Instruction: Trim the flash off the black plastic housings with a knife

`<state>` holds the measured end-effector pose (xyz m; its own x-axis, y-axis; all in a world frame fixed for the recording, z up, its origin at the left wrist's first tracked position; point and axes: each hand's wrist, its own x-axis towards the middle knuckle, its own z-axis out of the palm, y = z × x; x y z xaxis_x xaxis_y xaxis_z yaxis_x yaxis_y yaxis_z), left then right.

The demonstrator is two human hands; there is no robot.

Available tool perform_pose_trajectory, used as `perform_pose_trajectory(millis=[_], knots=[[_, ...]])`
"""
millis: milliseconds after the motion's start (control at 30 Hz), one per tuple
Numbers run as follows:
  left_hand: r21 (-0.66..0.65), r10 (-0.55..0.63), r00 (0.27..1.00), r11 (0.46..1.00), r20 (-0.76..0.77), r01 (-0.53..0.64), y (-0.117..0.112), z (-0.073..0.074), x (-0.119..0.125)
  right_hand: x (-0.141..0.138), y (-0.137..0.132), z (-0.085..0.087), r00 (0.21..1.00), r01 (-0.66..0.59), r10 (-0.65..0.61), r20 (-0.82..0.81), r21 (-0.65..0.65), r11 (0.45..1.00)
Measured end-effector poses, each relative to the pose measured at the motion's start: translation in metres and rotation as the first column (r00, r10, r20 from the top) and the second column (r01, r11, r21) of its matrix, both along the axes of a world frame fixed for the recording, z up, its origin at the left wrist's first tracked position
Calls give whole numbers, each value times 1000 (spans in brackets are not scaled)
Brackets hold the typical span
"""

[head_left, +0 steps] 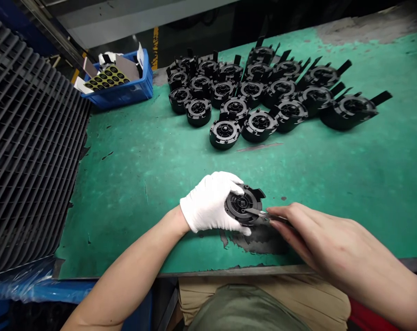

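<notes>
My left hand (213, 202), in a white glove, grips a round black plastic part (235, 210) from its left side, thumb and fingers curved about the rim. The part rests on or just above the green tabletop, its ribbed face turned up, with a tab at its upper right. Bare, my right hand (308, 230) pinches a craft knife (265, 215) between thumb and fingers. The pointed blade lies over the part's face, near a small hole; whether it touches cannot be made out.
Several similar black round parts (225, 131) stand grouped at the back of the green table (132, 151), some with upright tabs. A blue bin (126, 92) at the back left holds a sheet of round black stickers (110, 77) and papers. Stacked grey slatted trays (29, 151) rise along the left.
</notes>
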<state>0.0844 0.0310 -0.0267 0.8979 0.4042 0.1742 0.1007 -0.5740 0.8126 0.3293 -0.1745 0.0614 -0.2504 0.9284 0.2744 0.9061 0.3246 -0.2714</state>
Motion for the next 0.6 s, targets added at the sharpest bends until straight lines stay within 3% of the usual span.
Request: perform_pose_trajectory(millis=[333, 600], knots=[[-17, 2, 1000, 1000, -17, -3, -2, 6, 3, -17, -11, -10, 999, 21, -22, 44, 25, 999], [1, 19, 999, 1000, -41, -19, -3, 10, 2, -35, -25, -6, 987, 58, -58, 149, 8, 998]])
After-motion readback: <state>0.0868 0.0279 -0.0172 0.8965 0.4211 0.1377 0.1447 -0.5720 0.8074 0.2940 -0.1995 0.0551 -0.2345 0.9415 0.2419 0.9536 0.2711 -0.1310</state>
